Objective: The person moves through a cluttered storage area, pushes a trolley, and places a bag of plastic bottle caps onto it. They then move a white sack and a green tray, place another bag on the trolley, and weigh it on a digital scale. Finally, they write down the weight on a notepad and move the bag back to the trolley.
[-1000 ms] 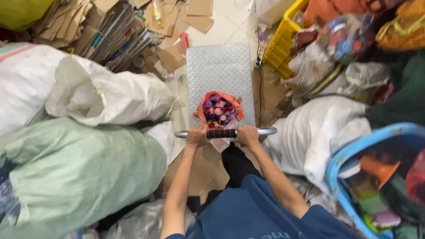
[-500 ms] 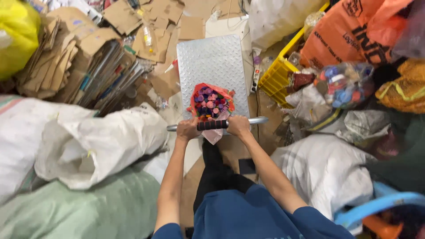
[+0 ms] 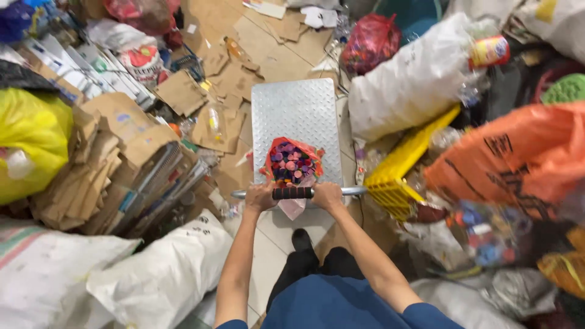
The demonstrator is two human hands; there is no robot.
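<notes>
Both hands: wrapped around the handle (image 3: 297, 193) of a flat metal trolley (image 3: 297, 116), one at each end of its black grip.
Left hand (image 3: 261, 197): fingers curled shut over the bar, just left of the black grip, arm bare to the elbow.
Right hand (image 3: 328, 195): fingers curled shut over the bar, just right of the grip.
Handle: a silver bar lying level across the view, with a black padded middle, close in front of the person's body.
Trolley: its grey checker-plate deck stretches away from the handle over a floor strewn with cardboard.
Load: an open red bag of bottle caps (image 3: 292, 162) sits on the near end of the deck, touching the handle side; the caps are purple, pink and red.
Left side: stacks of flattened cardboard (image 3: 116, 164), a yellow bag (image 3: 30, 143), white sacks (image 3: 158, 277) near the person's left arm.
Right side: a yellow plastic crate (image 3: 402, 170) just beside the deck, a large white sack (image 3: 414, 79) beyond it, an orange bag (image 3: 518, 155) further out.
Person: blue top, dark trousers, one dark shoe (image 3: 301, 239) showing below the handle.
</notes>
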